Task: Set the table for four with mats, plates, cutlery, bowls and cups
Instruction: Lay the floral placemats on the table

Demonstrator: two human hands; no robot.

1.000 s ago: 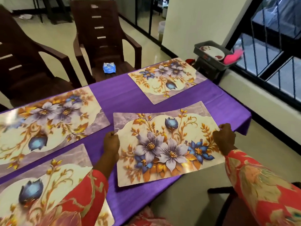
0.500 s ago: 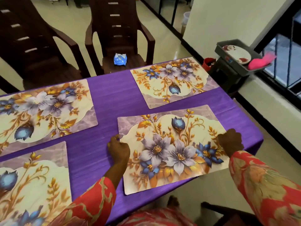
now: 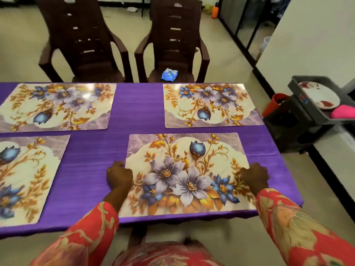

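The near-right floral mat (image 3: 184, 173) lay flat on the purple-clothed tabletop (image 3: 134, 112), close to its near edge and right end. Three more mats were laid around it: the far-right mat (image 3: 211, 106) just beyond it, the far-left mat (image 3: 55, 106) across the cloth, and the near-left mat (image 3: 25, 179), cut off by the frame's left edge. Two dark brown chairs (image 3: 172, 41) stood behind the tabletop, a small blue packet (image 3: 169, 74) on the right one's seat. To the right, a dark tray (image 3: 315, 112) held a plate (image 3: 318, 95) and something pink, with a red cup (image 3: 274, 104) beside it on the pale floor. The left hand (image 3: 120, 176) was curled on the mat's left edge and the right hand (image 3: 253, 176) on its right edge, both pinching it. The fingertips were hidden under the knuckles.
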